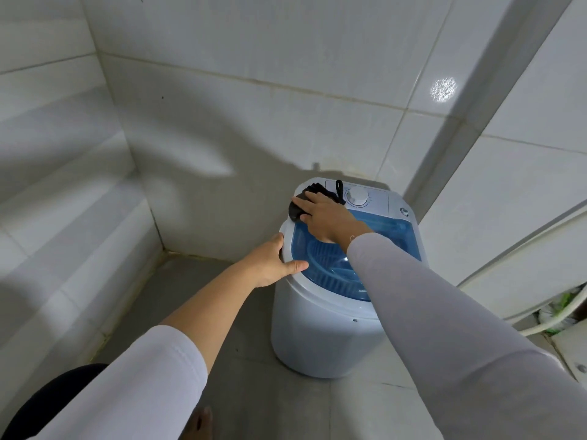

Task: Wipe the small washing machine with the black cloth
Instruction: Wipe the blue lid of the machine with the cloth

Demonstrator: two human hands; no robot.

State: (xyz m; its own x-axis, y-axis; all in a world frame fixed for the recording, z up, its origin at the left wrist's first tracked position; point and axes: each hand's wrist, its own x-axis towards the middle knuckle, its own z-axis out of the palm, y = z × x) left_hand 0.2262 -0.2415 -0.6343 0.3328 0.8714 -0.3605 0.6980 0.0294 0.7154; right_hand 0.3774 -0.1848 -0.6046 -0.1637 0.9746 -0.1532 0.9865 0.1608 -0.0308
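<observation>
Washing machine point(320, 325) stands in the tiled corner; our left hand point(273, 263) grips its rim while our right hand point(324, 217) presses the black cloth point(298, 211) flat on top. Wiping underway; next, sweep across the lid point(320, 249).

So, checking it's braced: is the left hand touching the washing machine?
Touching. Head view: left hand grips the washing machine rim, thumb lying on top.

Glossy plastic washing machine point(317, 328); matt cloth point(297, 211).
</observation>
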